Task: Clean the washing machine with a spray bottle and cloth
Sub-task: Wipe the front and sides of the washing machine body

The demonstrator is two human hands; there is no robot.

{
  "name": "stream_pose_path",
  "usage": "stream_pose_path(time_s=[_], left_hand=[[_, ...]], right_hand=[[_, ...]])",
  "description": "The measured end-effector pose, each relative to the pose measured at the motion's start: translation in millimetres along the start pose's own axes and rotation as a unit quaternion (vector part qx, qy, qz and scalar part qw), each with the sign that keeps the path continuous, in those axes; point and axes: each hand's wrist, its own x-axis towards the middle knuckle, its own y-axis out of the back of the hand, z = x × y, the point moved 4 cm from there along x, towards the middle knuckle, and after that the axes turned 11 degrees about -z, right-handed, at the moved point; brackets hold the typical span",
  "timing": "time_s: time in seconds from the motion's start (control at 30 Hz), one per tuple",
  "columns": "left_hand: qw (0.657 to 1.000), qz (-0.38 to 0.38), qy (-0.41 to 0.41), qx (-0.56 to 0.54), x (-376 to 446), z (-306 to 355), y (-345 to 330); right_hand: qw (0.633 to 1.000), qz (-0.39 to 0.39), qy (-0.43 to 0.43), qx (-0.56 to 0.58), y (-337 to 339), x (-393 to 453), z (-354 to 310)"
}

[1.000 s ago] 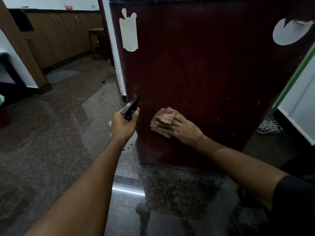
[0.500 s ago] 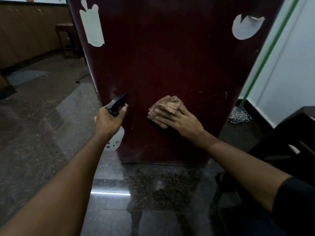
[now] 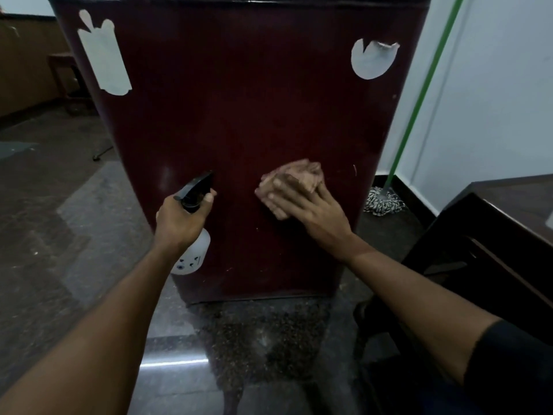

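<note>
Head view: left hand grips one spray bottle; right hand (fingers flat) presses one cloth.

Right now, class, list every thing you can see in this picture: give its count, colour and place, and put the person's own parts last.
washing machine: one, dark maroon, centre, standing on the floor
sticker patches: two, pale white, upper left and upper right of the machine's panel
spray bottle: one, white body with black head, in front of the panel's lower left
cloth: one, folded, brownish pink, flat against the panel
mop: one, green handle, striped head, right of the machine against the wall
dark furniture: one, far right
stool: one, brown, far left
floor: dark polished stone
left hand: grips the spray bottle
right hand: presses the cloth with straight fingers
</note>
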Motion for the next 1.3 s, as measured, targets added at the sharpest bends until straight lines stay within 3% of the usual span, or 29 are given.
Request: stream_pose_path(time_s=[0.07,0.17,0.27,0.33,0.43,0.57,0.63,0.77,0.83,0.97,1.03,1.1,1.2,1.3], left_hand=[[1.000,-0.008,0.007,-0.010,0.9,-4.9,-0.2],[1.000,-0.024,-0.002,-0.002,3.2,-5.6,-5.7],[1.000,-0.019,-0.015,0.001,4.5,-3.2,-7.3],[0.999,-0.024,-0.026,0.000,5.6,-2.1,-7.8],[0.999,-0.039,-0.034,0.016,4.8,-5.0,-6.8],[0.998,-0.054,-0.015,0.041,2.6,-12.4,-7.9],[0.997,-0.061,-0.011,0.053,2.1,-12.3,-9.3],[0.998,-0.046,-0.035,0.023,3.8,-3.7,-9.6],[0.997,-0.053,-0.042,0.019,4.8,-1.6,-11.1],[0.997,-0.055,-0.035,0.038,4.8,-8.1,-9.1],[0.998,-0.053,-0.023,0.040,3.6,-8.8,-9.2],[0.997,-0.056,-0.019,0.041,3.3,-4.1,-13.0],[0.996,-0.063,-0.045,0.043,2.9,6.9,-22.1],[0.996,-0.064,-0.058,0.030,2.8,12.4,-27.0]], right_hand=[[0.996,0.044,-0.061,0.045,14.7,19.2,14.7],[0.994,0.075,-0.048,0.060,23.4,50.7,-2.0],[0.999,0.017,0.027,0.006,-6.6,26.4,-23.7],[0.999,-0.022,0.032,-0.016,-22.8,-12.6,-13.4],[0.999,-0.016,-0.026,0.011,-18.3,-37.3,16.2],[0.992,0.057,-0.089,0.063,6.1,21.1,18.8],[0.994,0.063,-0.065,0.062,6.3,37.5,-2.1],[0.998,-0.049,0.041,-0.023,-29.0,-13.0,-22.9],[0.999,-0.033,0.007,-0.010,-24.2,-32.9,-0.6],[0.983,0.075,-0.155,0.070,9.1,2.9,39.7],[0.978,0.095,-0.165,0.086,21.6,36.5,29.7],[0.985,0.081,-0.120,0.091,15.6,44.9,7.3],[0.995,-0.001,-0.070,0.076,-15.4,-4.7,-13.4],[0.985,-0.010,-0.151,0.087,-25.7,-55.6,10.7]])
